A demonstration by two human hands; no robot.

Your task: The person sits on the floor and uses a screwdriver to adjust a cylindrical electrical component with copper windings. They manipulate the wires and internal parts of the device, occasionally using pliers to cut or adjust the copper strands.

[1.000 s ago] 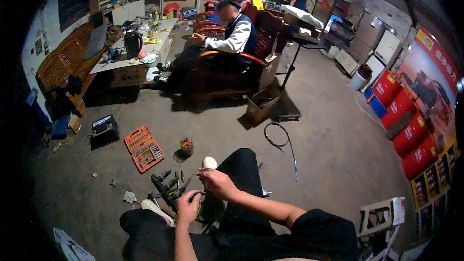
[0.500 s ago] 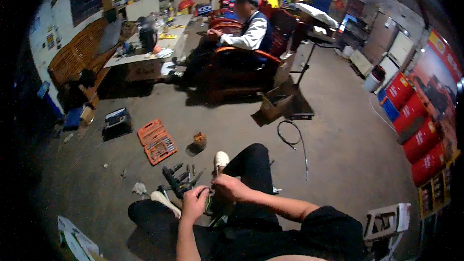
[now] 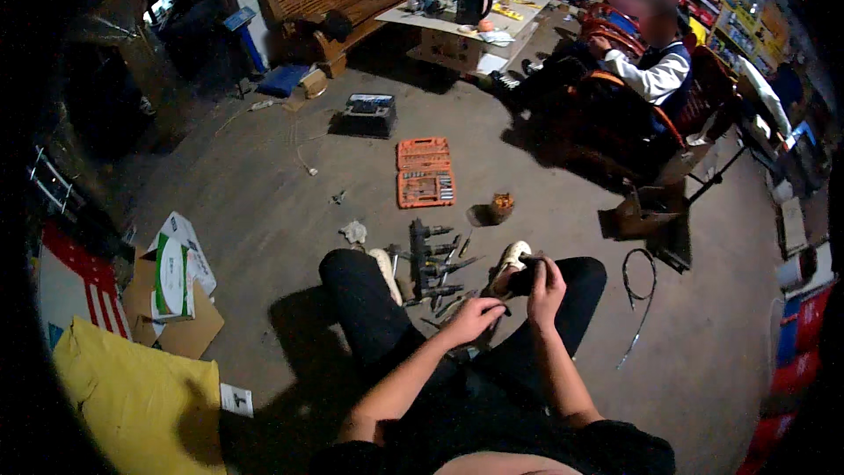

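My left hand is over the gap between my knees, its fingers closed, with a small dark bit at the fingertips too small to name. Slightly farther off and to the right, my right hand is raised near my right knee. Its fingers are pinched together at a small dark thing whose kind I cannot make out. The hands are apart. On the floor between my shoes lies a dark metal assembly with several dark cylindrical parts sticking out to the right, and loose thin tools lie nearest my left hand.
An orange socket set case lies unfolded ahead, near a small rusty-orange can and a black battery. A looped cable is right. Cardboard boxes and a yellow sack lie left. A person sits far right.
My view has swung to the left, bringing the boxes and yellow sack into sight. My hands, close together before, are now apart, with the right one raised.
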